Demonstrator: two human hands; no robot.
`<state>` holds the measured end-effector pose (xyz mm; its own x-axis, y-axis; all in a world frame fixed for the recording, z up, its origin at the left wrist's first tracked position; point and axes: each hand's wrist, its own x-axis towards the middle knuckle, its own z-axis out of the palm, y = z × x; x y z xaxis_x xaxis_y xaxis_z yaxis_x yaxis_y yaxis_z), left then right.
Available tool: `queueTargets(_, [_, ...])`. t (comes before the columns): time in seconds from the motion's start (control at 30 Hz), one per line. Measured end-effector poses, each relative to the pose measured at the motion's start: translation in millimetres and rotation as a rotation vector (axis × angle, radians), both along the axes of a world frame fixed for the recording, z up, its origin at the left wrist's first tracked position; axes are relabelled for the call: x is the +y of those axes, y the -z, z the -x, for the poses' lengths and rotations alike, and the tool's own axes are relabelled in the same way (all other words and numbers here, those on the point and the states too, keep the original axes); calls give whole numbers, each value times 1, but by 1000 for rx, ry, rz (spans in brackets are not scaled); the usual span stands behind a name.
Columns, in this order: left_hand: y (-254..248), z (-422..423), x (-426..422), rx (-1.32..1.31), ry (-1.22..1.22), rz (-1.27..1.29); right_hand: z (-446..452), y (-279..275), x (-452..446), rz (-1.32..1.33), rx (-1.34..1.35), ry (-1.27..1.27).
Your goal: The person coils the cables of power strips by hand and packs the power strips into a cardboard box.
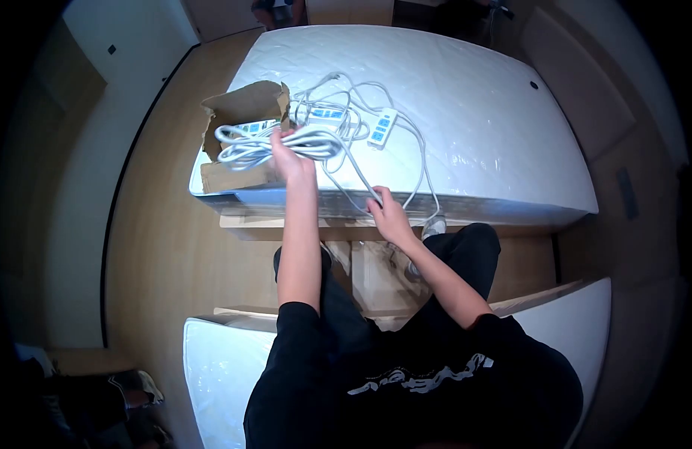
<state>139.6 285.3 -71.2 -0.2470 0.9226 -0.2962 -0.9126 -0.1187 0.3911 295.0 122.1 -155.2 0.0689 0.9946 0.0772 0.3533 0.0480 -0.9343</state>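
Observation:
A bundle of looped white cable (245,152) is gripped in my left hand (292,155), in front of an open cardboard box (245,101). A strand runs from the bundle to my right hand (389,215), whose fingers pinch it near the mattress edge. Inside the box lies a white power strip with blue labels (257,127), partly hidden by the bundle. To the right of the box, another power strip (327,114) sits among tangled cables (346,93). One more power strip (382,129) lies at an angle on the plastic-covered mattress (473,112).
Behind me is a second plastic-covered mattress (218,374). Wooden boards (376,277) show between the two mattresses, around my legs. Another person's leg and shoe (147,389) are at the lower left, and another person is partly visible at the top.

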Motion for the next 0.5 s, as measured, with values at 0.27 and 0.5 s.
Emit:
queueTargets(0.27, [2,-8,-11,505,-181,-114,-10,-88,-31,18,-913,-569])
queueTargets(0.5, [-13,-37,-54,1048,312,-352,-36,-176,51,-554,-738,-466])
